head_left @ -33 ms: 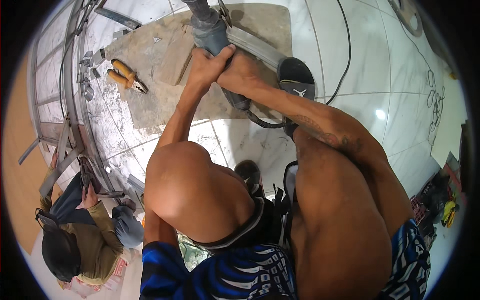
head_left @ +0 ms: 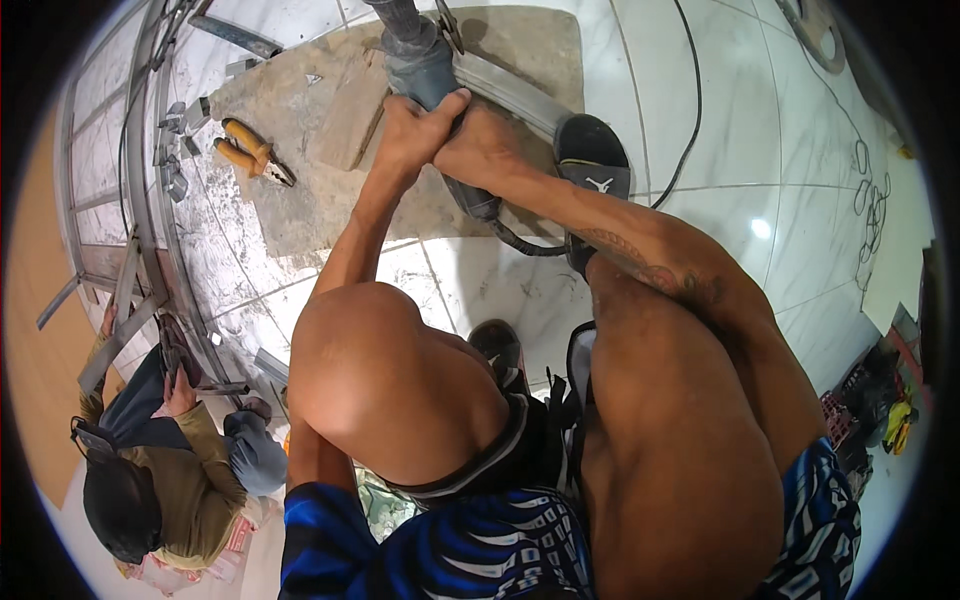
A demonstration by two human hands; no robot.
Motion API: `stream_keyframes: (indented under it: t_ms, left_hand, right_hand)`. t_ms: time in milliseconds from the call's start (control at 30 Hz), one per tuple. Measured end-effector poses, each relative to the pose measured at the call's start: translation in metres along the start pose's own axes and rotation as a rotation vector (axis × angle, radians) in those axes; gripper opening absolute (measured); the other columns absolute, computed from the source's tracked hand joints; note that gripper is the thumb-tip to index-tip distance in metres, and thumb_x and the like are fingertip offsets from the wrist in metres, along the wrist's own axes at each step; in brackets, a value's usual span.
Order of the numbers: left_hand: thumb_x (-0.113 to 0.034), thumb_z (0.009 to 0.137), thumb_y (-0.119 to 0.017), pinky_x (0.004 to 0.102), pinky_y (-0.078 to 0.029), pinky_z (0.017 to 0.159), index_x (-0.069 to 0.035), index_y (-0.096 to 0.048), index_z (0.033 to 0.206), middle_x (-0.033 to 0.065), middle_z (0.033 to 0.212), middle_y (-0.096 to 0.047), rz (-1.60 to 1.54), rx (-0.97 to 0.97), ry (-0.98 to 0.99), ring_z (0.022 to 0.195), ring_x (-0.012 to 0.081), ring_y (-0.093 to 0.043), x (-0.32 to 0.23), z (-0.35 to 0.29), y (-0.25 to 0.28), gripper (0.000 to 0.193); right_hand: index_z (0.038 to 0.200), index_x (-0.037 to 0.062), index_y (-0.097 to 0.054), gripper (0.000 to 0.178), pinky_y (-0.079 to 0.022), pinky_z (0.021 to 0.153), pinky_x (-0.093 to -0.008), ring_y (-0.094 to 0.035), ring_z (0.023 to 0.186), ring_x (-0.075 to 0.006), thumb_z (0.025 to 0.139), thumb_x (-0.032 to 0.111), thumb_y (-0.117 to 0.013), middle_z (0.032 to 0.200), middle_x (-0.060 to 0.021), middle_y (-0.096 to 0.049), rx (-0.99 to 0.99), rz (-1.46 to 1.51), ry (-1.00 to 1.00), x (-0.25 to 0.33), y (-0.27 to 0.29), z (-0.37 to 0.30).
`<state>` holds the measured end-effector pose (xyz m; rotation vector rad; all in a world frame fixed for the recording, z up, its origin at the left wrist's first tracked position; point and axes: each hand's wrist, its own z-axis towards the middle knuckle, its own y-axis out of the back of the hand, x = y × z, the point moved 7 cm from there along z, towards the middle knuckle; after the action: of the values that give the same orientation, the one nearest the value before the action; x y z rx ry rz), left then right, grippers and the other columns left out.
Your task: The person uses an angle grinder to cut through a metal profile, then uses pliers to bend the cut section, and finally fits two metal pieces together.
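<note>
Both my hands grip a dark blue-grey angle grinder (head_left: 422,75) over a worn board on the floor. My left hand (head_left: 408,135) is wrapped round its body from the left. Just beside it, my right hand (head_left: 478,148) is closed on the body from the right, the two hands touching. The disc (head_left: 450,27) shows nearly edge-on at the top, close to a light metal profile (head_left: 515,92). From the grinder's rear a black cord (head_left: 525,245) runs toward my right foot. That foot, in a black sandal (head_left: 592,150), is at the profile's near end.
Orange-handled pliers (head_left: 255,152) and a flat wood piece (head_left: 352,115) lie on the board (head_left: 300,215). Metal offcuts (head_left: 175,180) are scattered at left beside a metal frame (head_left: 150,200). A co-worker (head_left: 165,490) sits at lower left, holding metal. Another cable (head_left: 692,100) curves across the tiles.
</note>
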<state>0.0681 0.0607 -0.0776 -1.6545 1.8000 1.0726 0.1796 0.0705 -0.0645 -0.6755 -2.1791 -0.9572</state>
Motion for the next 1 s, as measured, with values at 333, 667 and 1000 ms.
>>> stream_keyframes:
  t_ms: [333, 667, 1000]
  left_hand:
    - [-0.047, 0.076, -0.080, 0.0301, -0.051, 0.059, 0.017, -0.055, 0.094, 0.0157, 0.084, -0.064, 0.028, -0.134, -0.002, 0.070, 0.0182, -0.062, 0.022, 0.011, 0.014, 0.070]
    - [-0.051, 0.072, -0.079, 0.0338, -0.053, 0.070, 0.021, -0.047, 0.105, 0.0218, 0.094, -0.062, 0.007, -0.062, 0.053, 0.084, 0.0233, -0.063, 0.023, 0.011, 0.010, 0.085]
    - [-0.053, 0.070, -0.079, 0.0344, -0.052, 0.078, 0.018, -0.053, 0.102, 0.0244, 0.099, -0.063, 0.016, 0.003, 0.094, 0.090, 0.0238, -0.062, 0.026, 0.016, 0.007, 0.082]
  right_hand:
    - [0.094, 0.0000, -0.069, 0.035, -0.054, 0.076, -0.0435, -0.069, 0.091, -0.0359, 0.074, 0.029, -0.070, 0.090, -0.0226, -0.070, 0.037, 0.018, -0.077, 0.004, -0.010, 0.004]
    - [0.087, -0.0021, -0.068, 0.038, -0.053, 0.071, -0.0457, -0.069, 0.084, -0.0402, 0.078, 0.035, -0.069, 0.083, -0.0260, -0.069, -0.021, 0.019, -0.088, -0.002, -0.009, 0.004]
    - [0.088, -0.0018, -0.068, 0.037, -0.053, 0.070, -0.0438, -0.069, 0.083, -0.0377, 0.076, 0.033, -0.071, 0.084, -0.0232, -0.069, 0.027, 0.007, -0.081, -0.005, -0.012, 0.008]
